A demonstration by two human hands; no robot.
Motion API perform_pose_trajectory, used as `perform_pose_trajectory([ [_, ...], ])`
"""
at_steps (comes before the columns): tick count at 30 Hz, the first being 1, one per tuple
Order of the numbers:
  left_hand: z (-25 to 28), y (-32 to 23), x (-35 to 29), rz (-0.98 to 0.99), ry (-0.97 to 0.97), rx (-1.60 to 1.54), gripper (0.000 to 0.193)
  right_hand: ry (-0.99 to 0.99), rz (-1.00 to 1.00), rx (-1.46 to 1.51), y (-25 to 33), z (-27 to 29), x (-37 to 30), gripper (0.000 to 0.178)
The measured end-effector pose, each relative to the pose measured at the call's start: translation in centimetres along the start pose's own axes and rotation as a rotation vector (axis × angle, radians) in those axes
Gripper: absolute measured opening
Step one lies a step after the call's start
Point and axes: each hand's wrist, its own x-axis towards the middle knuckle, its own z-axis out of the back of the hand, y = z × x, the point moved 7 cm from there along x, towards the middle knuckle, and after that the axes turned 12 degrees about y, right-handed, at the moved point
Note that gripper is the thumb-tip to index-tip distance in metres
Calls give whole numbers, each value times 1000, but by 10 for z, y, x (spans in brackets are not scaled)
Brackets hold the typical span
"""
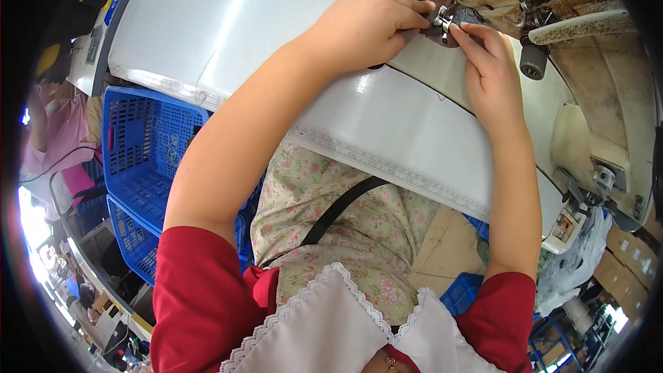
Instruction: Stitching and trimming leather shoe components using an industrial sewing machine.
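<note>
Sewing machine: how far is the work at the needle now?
Done: nothing finished shows. In hand: the left hand and right hand press a small dark piece flat under the sewing machine's presser foot. Left: cannot be judged; the seam is hidden.

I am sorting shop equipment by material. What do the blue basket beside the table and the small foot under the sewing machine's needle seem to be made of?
The blue basket looks like moulded plastic: even colour, lattice walls, slight gloss. The small foot looks like bright polished metal: silvery with sharp glints, though too small for certainty.
</note>
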Motion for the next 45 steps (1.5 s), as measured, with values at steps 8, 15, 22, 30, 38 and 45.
perform_pose_trajectory([
  [8, -1, 9, 2, 4, -10, -23, 23, -11, 7, 19, 2, -1, 2, 41],
  [15, 2, 7, 3, 32, -12, -16, 23, -10, 8, -5, 0, -1, 1, 42],
  [22, 2, 4, 2, 49, 1, 44, 21, 0, -27, -18, -2, -6, -2, 44],
  [30, 1, 6, 6, 39, 56, 66, 23, -12, -42, 10, -4, -3, -1, 45],
  [38, 3, 2, 8, 50, 76, 58, 25, -19, -73, 32, -4, -3, -3, 43],
  [45, 6, -1, 9, 60, 91, 57, 29, -6, -105, 81, -5, -2, -2, 32],
])
